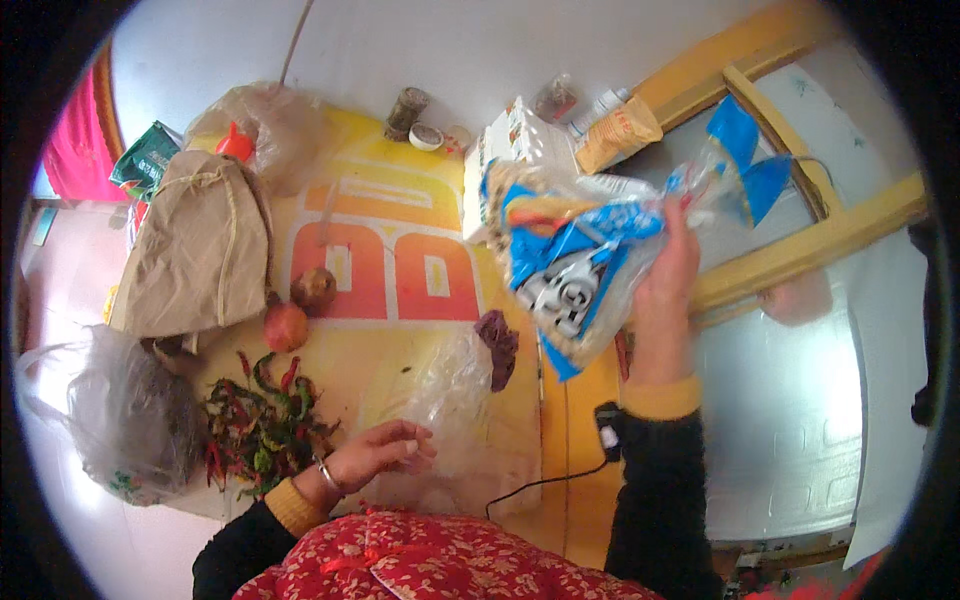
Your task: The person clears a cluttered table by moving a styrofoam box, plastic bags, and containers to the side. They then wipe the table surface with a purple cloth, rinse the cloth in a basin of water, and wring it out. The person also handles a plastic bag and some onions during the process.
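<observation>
My right hand grips the gathered neck of a blue and clear plastic bag and holds it up over the right side of the table. Pale contents show through the bag's clear parts. My left hand, with a metal bangle at the wrist, is held low over the table's near part with nothing in it, its fingers loosely curled. Just beyond it lies a crumpled clear plastic bag, beside a dark reddish-purple crumpled thing. Red and green chili peppers lie in a heap left of my left hand.
A brown cloth bag, a red round fruit and a knotted plastic bag are at the left. Along the back are a glass jar, a white carton and a brown paper packet. A yellow wooden frame stands right.
</observation>
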The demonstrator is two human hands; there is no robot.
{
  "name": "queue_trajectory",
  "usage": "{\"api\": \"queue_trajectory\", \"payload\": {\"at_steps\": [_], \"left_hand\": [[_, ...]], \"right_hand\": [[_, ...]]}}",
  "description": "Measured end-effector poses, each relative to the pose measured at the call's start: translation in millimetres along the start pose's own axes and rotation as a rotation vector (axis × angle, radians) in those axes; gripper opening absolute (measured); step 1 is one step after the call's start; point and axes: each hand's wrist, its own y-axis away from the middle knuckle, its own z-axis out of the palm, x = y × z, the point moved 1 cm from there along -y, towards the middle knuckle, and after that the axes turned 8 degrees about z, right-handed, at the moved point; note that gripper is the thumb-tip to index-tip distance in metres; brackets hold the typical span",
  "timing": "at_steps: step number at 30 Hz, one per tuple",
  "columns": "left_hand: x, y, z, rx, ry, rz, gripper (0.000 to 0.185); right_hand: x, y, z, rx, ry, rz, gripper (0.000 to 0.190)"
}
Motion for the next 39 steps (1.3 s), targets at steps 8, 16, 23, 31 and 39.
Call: {"api": "queue_trajectory", "payload": {"at_steps": [8, 16, 23, 31, 39], "left_hand": [[-0.7, -24.2, -16.6, 0.064, 0.085, -0.014, 0.037], [6.8, -38.6, -25.0, 0.039, 0.062, -0.029, 0.035], [2.1, -47.9, -14.6, -0.151, 0.047, -0.058, 0.04], [-2.9, -49.6, -17.3, -0.211, 0.083, -0.017, 0.04], [10.6, -30.7, -1.5, -0.194, 0.003, 0.024, 0.04]], "right_hand": [[24.6, -244.8, 34.4, 0.116, 0.353, -0.106, 0.071], [126.9, -221.5, 30.6, 0.053, 0.447, -0.346, 0.074], [172.5, -133.0, 33.2, 0.094, 1.005, -0.696, 0.077], [160.8, -228.4, 51.4, -0.118, 1.029, -0.751, 0.044], [183.9, -251.2, 51.8, -0.181, 1.089, -0.767, 0.039]]}}
